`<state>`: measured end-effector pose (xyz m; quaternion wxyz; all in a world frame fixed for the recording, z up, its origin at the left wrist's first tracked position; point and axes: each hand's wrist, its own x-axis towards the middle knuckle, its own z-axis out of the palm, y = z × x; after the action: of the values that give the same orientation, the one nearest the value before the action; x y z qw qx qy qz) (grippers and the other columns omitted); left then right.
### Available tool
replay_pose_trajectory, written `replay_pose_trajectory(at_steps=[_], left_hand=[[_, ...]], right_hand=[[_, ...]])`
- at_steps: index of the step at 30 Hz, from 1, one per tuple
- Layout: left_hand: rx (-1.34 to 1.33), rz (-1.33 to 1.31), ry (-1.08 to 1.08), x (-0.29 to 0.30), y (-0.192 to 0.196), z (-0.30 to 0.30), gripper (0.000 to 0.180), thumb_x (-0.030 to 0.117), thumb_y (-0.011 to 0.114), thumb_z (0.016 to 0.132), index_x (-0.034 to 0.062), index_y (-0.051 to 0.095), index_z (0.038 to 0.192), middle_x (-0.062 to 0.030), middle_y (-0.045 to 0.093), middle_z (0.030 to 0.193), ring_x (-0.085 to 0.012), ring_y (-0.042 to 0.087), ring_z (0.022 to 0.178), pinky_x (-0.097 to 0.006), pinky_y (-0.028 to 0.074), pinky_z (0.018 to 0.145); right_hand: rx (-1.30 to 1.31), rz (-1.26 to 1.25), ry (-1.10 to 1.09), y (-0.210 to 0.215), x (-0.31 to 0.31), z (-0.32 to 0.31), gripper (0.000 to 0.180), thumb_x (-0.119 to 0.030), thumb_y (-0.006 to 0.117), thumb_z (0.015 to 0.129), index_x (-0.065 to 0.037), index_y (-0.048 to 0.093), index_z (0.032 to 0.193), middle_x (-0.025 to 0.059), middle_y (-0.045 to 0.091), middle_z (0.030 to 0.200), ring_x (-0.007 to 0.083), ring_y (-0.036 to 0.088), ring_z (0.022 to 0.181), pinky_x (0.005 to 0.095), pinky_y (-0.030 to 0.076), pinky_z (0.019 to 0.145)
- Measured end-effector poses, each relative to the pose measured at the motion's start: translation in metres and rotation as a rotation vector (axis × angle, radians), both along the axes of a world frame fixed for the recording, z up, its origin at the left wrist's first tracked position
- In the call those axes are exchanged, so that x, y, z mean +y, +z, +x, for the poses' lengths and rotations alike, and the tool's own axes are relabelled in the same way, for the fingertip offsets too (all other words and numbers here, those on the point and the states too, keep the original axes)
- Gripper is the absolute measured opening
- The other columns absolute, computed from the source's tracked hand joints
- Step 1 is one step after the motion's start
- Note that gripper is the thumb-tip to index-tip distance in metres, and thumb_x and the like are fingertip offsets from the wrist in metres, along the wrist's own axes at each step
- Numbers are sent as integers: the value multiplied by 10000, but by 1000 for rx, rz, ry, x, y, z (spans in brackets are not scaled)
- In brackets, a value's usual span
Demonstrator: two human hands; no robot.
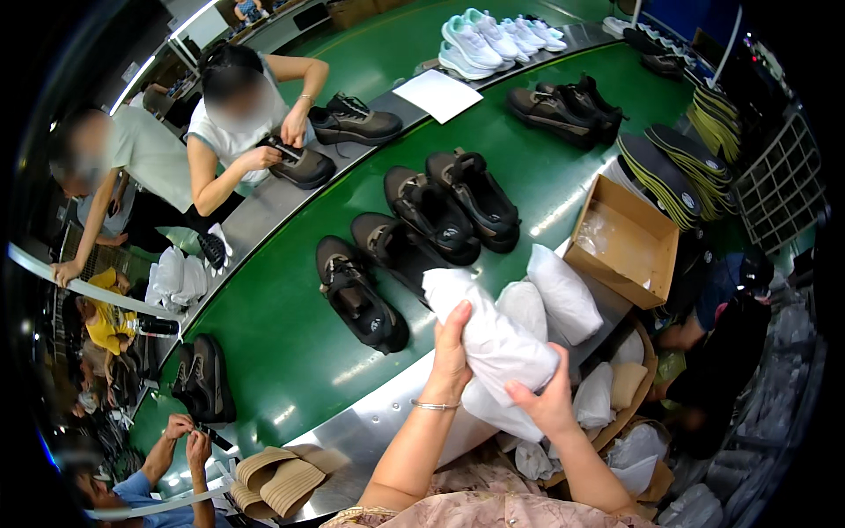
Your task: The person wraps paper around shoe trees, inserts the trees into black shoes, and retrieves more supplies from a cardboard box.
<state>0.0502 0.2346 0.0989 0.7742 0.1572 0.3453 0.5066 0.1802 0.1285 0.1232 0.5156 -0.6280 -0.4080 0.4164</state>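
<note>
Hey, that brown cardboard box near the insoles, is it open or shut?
Open: no lid covers the box, so its inner walls show, with what looks like crumpled clear plastic inside.

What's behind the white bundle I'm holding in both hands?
Behind the white wrapped bundle, part of a white packet and a brown shoe show past its edges. The shoe's heel and whatever lies behind the bundle's middle are covered.

White sneakers [500,42] stand near a white sheet [437,95], and stacked insoles [662,178] lie beside a wire rack [782,182].
</note>
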Motion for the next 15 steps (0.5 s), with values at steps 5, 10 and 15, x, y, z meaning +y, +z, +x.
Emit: replay_pose_trajectory(at_steps=[5,10,15], left_hand=[[290,81,278,24,-19,-31,523,310,619,843,-38,459,1198,-103,552,1116,-185,551,988,-307,438,862],[1283,344,182,71,-17,-71,692,343,553,885,-82,249,1339,-200,530,1131,-268,526,1026,-334,416,896],[1823,691,138,136,-42,-100,652,269,620,820,-89,329,1282,-302,465,1209,-418,440,1148,-422,362,961]], right_hand=[[119,-48,16,-16,49,-39,707,-218,788,654,10,348,1159,179,541,1062,228,544,968,352,450,823],[-263,-84,16,-16,93,-24,688,-260,773,640,20,375,1127,242,595,953,365,598,880,393,466,779],[-648,-97,191,-7,139,-50,630,-265,735,644,17,375,1078,242,580,925,397,593,821,429,481,706]])
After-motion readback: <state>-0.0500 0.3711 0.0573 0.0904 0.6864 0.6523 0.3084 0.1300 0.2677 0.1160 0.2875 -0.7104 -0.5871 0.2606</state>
